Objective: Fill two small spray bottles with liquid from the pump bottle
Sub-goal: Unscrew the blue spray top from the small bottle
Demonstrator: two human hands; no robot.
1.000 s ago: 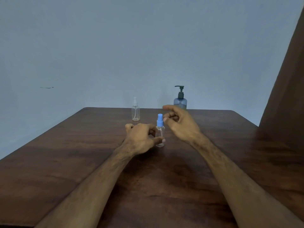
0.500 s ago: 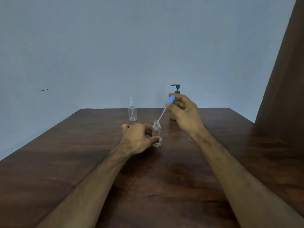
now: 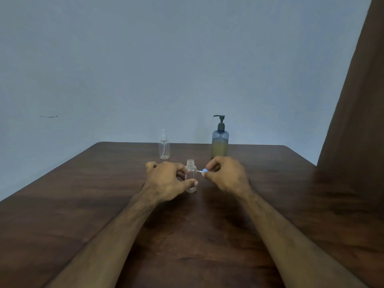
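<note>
A small clear spray bottle (image 3: 191, 172) stands upright on the wooden table (image 3: 83, 204) with its neck uncovered. My left hand (image 3: 166, 181) grips its body, thumb across the front. Just right of the bottle, low over the table, my right hand (image 3: 226, 175) pinches the blue spray cap (image 3: 204, 171), whose thin tube points left toward the bottle. A second clear spray bottle (image 3: 164, 146), capped, stands farther back on the left. The blue pump bottle (image 3: 220, 142), holding yellowish liquid, stands at the back right behind my right hand.
A brown curtain or panel (image 3: 357, 121) rises along the table's right side. A plain blue-grey wall lies behind the table's far edge.
My right hand unscrewed the blue cap, lifted it with its tube out of the bottle, then brought it down to the right beside the bottle. My left hand kept its hold.
</note>
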